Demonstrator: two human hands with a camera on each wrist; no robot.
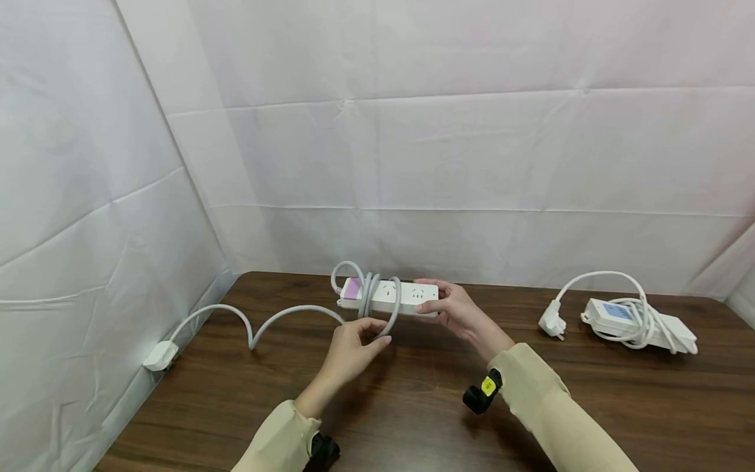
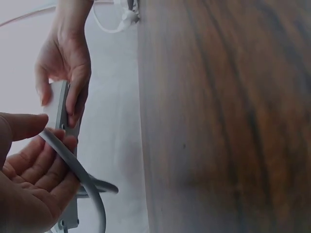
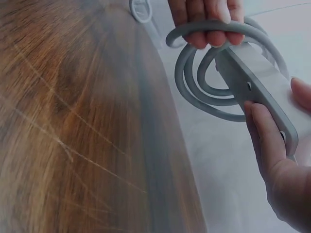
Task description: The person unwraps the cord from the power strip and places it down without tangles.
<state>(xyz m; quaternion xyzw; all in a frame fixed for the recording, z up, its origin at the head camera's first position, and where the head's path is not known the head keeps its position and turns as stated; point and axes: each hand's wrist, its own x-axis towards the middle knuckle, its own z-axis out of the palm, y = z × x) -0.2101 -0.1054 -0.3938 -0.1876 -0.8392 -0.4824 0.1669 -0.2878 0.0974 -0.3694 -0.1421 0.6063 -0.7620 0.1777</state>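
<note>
A white power strip (image 1: 407,297) with a purple patch at its left end is held above the back of the table. My right hand (image 1: 453,308) grips its right end, thumb in front and fingers behind. Loops of its grey cord (image 1: 367,296) go round the strip's left half. Below the strip, my left hand (image 1: 352,351) pinches the cord between thumb and fingers, as the right wrist view also shows. From there the cord runs left across the table to a white plug (image 1: 160,356) at the left edge.
On the right of the brown wooden table (image 1: 425,406) lies a second white power strip (image 1: 672,332), its cord wrapped round it. That cord's white plug (image 1: 552,320) lies to its left. White cloth (image 1: 448,151) hangs behind the table and along its left side.
</note>
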